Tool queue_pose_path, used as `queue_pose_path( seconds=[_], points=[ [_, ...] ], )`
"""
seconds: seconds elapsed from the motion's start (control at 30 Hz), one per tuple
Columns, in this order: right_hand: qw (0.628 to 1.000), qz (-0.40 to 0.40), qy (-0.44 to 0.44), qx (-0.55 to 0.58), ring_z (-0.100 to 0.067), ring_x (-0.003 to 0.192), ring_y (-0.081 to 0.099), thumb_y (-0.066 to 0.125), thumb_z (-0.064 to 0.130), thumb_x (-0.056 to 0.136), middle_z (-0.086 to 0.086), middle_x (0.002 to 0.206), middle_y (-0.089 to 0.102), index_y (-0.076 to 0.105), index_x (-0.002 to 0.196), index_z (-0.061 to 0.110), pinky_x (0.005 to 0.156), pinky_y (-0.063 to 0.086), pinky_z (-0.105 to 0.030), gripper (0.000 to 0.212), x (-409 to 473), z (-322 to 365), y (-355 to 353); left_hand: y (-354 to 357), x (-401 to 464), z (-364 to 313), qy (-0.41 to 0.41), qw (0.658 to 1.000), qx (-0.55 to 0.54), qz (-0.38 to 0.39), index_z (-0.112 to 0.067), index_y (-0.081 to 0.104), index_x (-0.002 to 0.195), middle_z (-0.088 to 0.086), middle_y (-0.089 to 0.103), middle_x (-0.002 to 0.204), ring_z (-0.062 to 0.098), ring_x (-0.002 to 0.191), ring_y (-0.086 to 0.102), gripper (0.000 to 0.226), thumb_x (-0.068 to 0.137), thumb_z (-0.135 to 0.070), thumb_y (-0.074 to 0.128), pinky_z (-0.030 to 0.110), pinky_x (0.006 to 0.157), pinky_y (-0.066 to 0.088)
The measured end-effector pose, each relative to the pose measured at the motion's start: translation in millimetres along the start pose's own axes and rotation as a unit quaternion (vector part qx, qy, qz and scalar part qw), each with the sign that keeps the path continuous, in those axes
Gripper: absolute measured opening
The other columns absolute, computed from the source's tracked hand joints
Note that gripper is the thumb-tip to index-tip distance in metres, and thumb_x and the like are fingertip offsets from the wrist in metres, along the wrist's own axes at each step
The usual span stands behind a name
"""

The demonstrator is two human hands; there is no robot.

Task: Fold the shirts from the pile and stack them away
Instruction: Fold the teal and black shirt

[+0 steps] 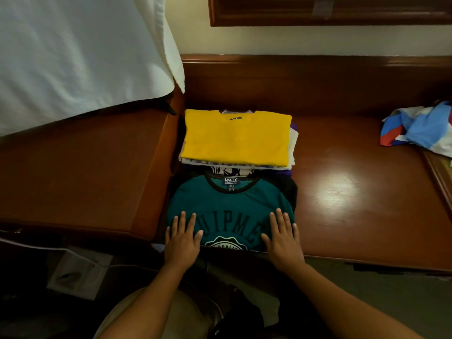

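Both hands flat, fingers straight & spread, nothing pinched: left hand [182, 241] presses the near-left part of the teal shirt [230, 209], right hand [283, 237] presses its near-right part, palms down on the fabric near the front edge. Teal shirt lies folded on the brown wooden bench [342, 192], collar pointing away from the person, black neck trim w/ a "b.u.m. equipment" label, big dark letters across the chest, partly covered by the hands. Dark cloth shows under it along the right side.

Just behind it, touching or nearly so, sits a stack of folded shirts [292, 145] w/ a yellow shirt [236, 138] on top; white & purple layers peek out below & at the right edge.

Far right of the bench, well apart from the stack: a crumpled garment [418, 127] in blue, red & white, unfolded. Upper left, a white bedsheet [73, 57] hangs over a raised wooden ledge [85, 167] beside the bench. Cream wall behind, w/ a dark wood frame [318, 11] at top.
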State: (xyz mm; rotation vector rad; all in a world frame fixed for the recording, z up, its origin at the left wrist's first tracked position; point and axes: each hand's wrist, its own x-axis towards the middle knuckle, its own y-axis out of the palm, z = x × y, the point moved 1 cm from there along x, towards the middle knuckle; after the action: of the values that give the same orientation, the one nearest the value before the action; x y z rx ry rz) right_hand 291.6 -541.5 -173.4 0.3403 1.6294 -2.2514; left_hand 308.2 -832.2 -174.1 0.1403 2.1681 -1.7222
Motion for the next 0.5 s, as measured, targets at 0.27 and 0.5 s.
queue_pose_path(
  seconds=[0.27,0.5],
  points=[
    [0.996,0.059,0.044,0.054,-0.019,0.148,-0.012,0.019,0.051,0.101,-0.001,0.161,-0.011,0.000,0.154,0.020,0.118,-0.003,-0.042,0.065,7,-12,-12,-19,10,-17,-0.046,0.997,-0.040,0.051,-0.028,0.008,0.154,0.002,-0.003,0.162,0.022,0.148,-0.010,0.058,0.102,-0.048,0.022,0.045,0.119,-0.002],
    [0.991,-0.010,0.050,0.128,-0.019,0.149,0.002,0.028,0.048,0.101,-0.001,0.162,0.006,0.013,0.154,0.020,0.119,0.005,-0.042,0.061,-6,-29,-54,-38,2,-97,0.043,0.995,-0.088,0.017,-0.022,0.020,0.153,0.001,0.011,0.161,0.020,0.149,0.001,0.056,0.102,-0.045,0.029,0.041,0.120,0.002]
  ],
)
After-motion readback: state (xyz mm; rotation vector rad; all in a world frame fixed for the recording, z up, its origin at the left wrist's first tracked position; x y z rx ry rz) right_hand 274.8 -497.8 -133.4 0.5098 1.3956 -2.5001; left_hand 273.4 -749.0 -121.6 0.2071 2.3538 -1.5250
